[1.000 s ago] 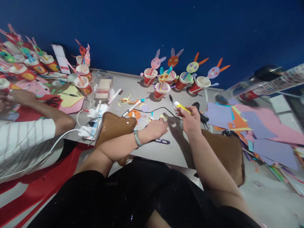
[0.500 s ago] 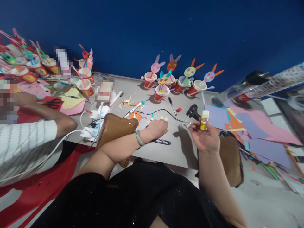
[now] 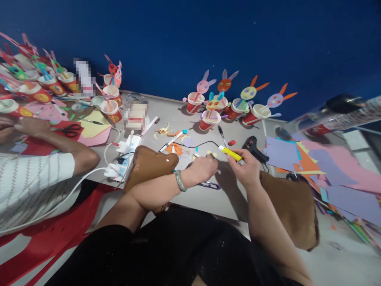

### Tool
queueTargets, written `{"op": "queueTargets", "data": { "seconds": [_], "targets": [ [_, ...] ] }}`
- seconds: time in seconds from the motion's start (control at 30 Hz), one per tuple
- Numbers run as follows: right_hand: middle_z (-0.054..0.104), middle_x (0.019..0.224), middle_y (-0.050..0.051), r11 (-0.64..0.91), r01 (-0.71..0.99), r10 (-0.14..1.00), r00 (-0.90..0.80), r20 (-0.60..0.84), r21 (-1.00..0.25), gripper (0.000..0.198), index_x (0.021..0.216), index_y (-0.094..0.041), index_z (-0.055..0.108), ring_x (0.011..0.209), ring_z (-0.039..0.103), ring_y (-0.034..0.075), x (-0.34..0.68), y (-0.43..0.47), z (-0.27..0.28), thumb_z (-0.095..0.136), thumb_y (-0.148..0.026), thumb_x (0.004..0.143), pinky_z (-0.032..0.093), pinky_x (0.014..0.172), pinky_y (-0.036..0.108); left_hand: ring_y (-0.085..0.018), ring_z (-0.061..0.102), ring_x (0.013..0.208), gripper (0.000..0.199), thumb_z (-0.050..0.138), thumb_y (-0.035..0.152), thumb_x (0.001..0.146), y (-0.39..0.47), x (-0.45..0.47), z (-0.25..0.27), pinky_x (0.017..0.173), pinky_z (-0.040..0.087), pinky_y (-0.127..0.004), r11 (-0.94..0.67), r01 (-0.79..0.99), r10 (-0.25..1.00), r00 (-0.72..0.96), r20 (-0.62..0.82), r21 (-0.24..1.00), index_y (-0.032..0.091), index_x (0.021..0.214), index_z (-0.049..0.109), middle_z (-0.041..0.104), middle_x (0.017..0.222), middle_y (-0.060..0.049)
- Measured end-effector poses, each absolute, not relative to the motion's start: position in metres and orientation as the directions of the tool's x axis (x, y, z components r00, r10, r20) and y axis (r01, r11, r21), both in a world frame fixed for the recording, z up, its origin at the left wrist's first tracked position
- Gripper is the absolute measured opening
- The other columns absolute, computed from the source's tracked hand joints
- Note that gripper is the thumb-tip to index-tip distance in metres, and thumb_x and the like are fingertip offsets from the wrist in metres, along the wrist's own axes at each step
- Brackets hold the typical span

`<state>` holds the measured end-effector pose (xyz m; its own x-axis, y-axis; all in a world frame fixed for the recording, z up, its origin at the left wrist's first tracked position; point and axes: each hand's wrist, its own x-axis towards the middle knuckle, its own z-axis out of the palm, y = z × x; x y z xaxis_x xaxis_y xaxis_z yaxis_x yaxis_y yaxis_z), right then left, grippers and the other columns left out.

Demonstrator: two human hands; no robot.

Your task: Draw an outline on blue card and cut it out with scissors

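Observation:
A yellow glue stick with a white end is gripped in my right hand, lying nearly level with its white end pointing left. My left hand, a bracelet on its wrist, is closed with the fingers curled in over the table. Whatever it may hold is hidden. Just below it lies a purple box cutter, partly covered by the hand. Small pale yellow paper pieces rest just beyond the fingers. A black glue gun is on the table right of my right hand.
Red cups with paper rabbits stand at the back. Coloured paper sheets spread at right, a brown cushion below them. Another brown cushion and a power strip are at left, beside a co-worker's arm.
My right hand has moved left toward my left hand and turned over, tipping the glue stick from upright to nearly level. My left hand stays closed. The view has shifted slightly.

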<state>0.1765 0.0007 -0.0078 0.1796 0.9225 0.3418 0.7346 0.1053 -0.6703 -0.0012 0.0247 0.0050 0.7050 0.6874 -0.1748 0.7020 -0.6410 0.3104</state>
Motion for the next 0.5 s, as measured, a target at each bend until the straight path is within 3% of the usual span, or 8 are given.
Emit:
{"op": "queueTargets", "data": {
  "seconds": [0.27, 0.5],
  "targets": [
    [0.076, 0.09, 0.009, 0.085, 0.736, 0.929, 0.184, 0.32, -0.671, 0.029, 0.095, -0.02, 0.071, 0.071, 0.068, 0.023, 0.172, 0.026, -0.026, 0.065, -0.044, 0.081, 0.057, 0.068, 0.038, -0.025, 0.071, 0.086, 0.028, 0.046, 0.019, 0.098, 0.028, -0.005, -0.001, 0.067, 0.054, -0.034, -0.651, 0.68, 0.673, 0.723, -0.157, 0.339, 0.006, 0.114, 0.066, 0.064, 0.114, -0.021],
    [0.074, 0.097, 0.013, 0.053, 0.739, 0.936, 0.197, 0.291, -0.672, 0.03, 0.099, -0.022, 0.067, 0.089, 0.069, 0.029, 0.173, 0.031, -0.036, 0.06, -0.049, 0.088, 0.057, 0.083, 0.046, -0.025, 0.07, 0.082, 0.03, 0.046, 0.017, 0.096, 0.033, -0.007, 0.0, 0.062, 0.053, -0.035, -0.647, 0.669, 0.652, 0.734, -0.188, 0.366, 0.005, 0.116, 0.064, 0.064, 0.114, -0.02]
  ]
}}
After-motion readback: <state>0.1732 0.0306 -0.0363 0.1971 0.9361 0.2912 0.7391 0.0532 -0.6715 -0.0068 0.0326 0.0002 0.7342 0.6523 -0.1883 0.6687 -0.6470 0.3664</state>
